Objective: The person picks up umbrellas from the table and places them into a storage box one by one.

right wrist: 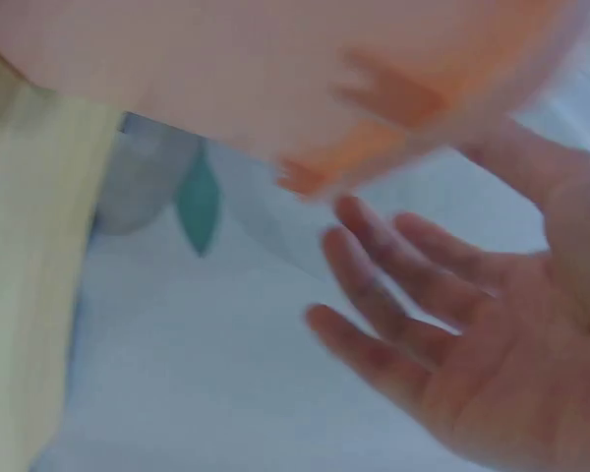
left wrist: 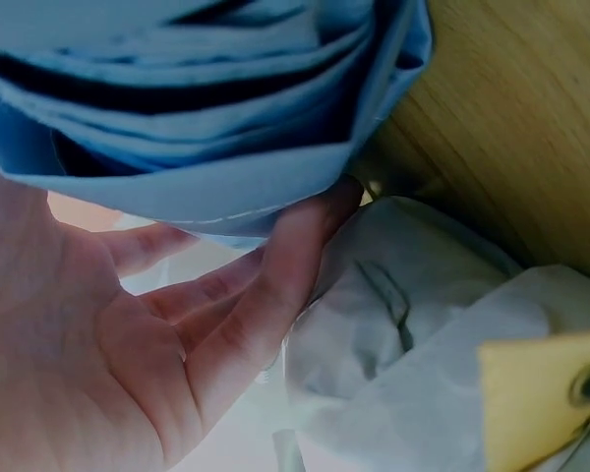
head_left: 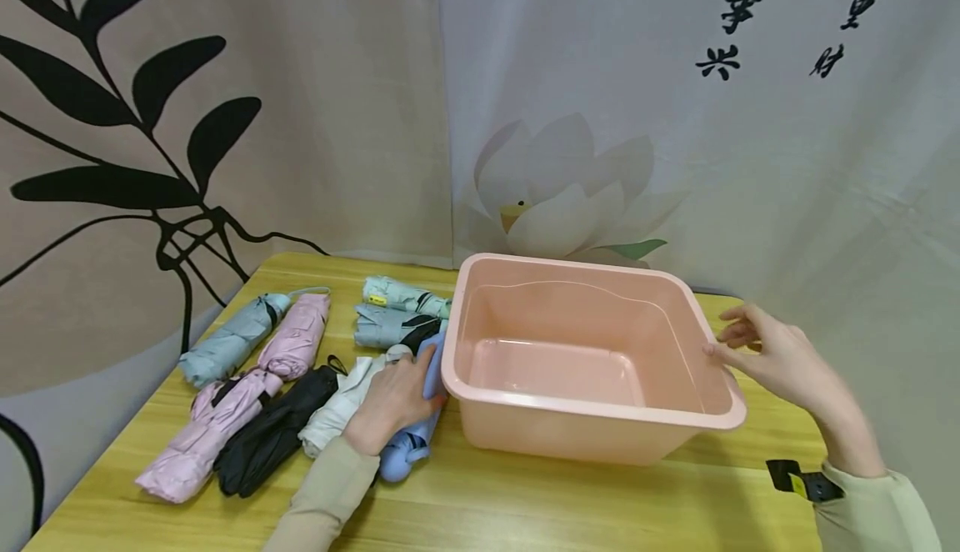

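My left hand holds a blue folded umbrella beside the left wall of a pink plastic tub. In the left wrist view, the fingers reach around the folded blue cloth. Just left of that hand lies a white folded umbrella, its pale cloth also close to the fingers in the left wrist view. At the tub's right rim is my right hand, its thumb at the edge and the other fingers loosely bent and apart, as the right wrist view also shows. Nothing lies inside the tub.
Several more folded umbrellas lie left on the wooden table: black, pink, another pink, light blue, grey-blue and mint green. A printed curtain hangs behind the table.
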`<move>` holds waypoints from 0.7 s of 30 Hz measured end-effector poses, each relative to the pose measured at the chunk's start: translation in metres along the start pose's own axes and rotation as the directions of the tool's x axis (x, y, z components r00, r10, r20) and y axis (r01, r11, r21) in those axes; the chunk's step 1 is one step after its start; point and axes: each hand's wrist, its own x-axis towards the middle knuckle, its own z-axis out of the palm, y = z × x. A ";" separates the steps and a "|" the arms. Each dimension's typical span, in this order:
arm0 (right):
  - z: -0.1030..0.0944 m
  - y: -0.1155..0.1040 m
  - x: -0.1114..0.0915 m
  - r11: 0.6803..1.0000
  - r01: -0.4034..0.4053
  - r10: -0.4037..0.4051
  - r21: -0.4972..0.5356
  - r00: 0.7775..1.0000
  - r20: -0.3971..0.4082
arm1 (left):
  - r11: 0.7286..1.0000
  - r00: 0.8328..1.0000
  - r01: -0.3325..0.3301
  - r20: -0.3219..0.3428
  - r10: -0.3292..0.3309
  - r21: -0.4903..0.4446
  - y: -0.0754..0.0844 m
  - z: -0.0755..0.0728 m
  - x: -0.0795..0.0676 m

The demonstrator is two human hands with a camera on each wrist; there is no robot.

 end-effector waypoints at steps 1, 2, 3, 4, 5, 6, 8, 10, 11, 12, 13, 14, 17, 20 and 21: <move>0.002 0.001 0.005 1.000 0.008 -0.007 0.010 1.000 -0.026 | 1.000 1.000 0.004 0.004 -0.004 -0.002 0.000 0.000 0.000; 0.005 0.002 0.009 1.000 0.016 -0.015 0.023 0.999 -0.046 | 1.000 1.000 0.007 0.009 -0.007 -0.007 0.000 0.000 0.000; 0.008 0.003 0.013 0.999 0.016 -0.014 0.037 0.998 -0.056 | 1.000 1.000 0.011 0.016 -0.011 -0.016 0.000 0.000 0.000; 0.010 0.004 0.017 0.998 0.015 -0.012 0.053 0.998 -0.058 | 1.000 1.000 0.015 0.024 -0.014 -0.023 0.001 0.000 0.000; 0.013 0.004 0.020 0.998 0.010 -0.007 0.058 0.998 -0.062 | 0.999 0.999 0.016 0.029 -0.015 -0.032 0.001 0.000 0.000; 0.015 0.005 0.023 0.998 0.007 -0.003 0.062 0.998 -0.069 | 0.999 0.999 0.019 0.037 -0.018 -0.039 0.001 0.000 0.000; 0.019 0.007 0.028 0.997 0.001 0.005 0.077 0.997 -0.074 | 0.998 0.998 0.023 0.052 -0.020 -0.058 0.001 0.000 -0.001; 0.022 0.008 0.031 0.996 0.009 -0.002 0.089 0.997 -0.082 | 0.997 0.998 0.022 0.065 -0.017 -0.072 0.001 -0.001 -0.001; 0.024 0.009 0.032 0.995 0.018 -0.009 0.101 0.996 -0.087 | 0.997 0.998 0.019 0.068 -0.014 -0.077 0.002 -0.001 -0.001; 0.025 0.010 0.033 0.994 0.022 -0.012 0.111 0.996 -0.084 | 0.997 0.997 0.018 0.071 -0.012 -0.081 0.002 -0.001 -0.001; 0.026 0.011 0.033 0.993 0.025 -0.015 0.118 0.996 -0.085 | 0.996 0.997 0.014 0.074 -0.008 -0.084 0.002 -0.001 -0.001; 0.027 0.011 0.033 0.993 0.026 -0.015 0.119 0.996 -0.085 | 0.996 0.997 0.012 0.078 -0.005 -0.088 0.001 -0.001 -0.001; 0.029 0.011 0.033 0.994 0.020 -0.010 0.105 0.996 -0.089 | 0.996 0.997 0.008 0.078 -0.001 -0.094 0.000 -0.001 0.000; 0.029 0.011 0.033 0.997 0.013 -0.005 0.076 0.995 -0.097 | 0.994 0.997 0.001 0.074 0.007 -0.109 -0.001 -0.001 -0.001; 0.029 0.011 0.033 0.997 0.014 -0.007 0.073 0.995 -0.098 | 0.993 0.998 -0.003 0.069 0.011 -0.114 -0.001 -0.001 -0.001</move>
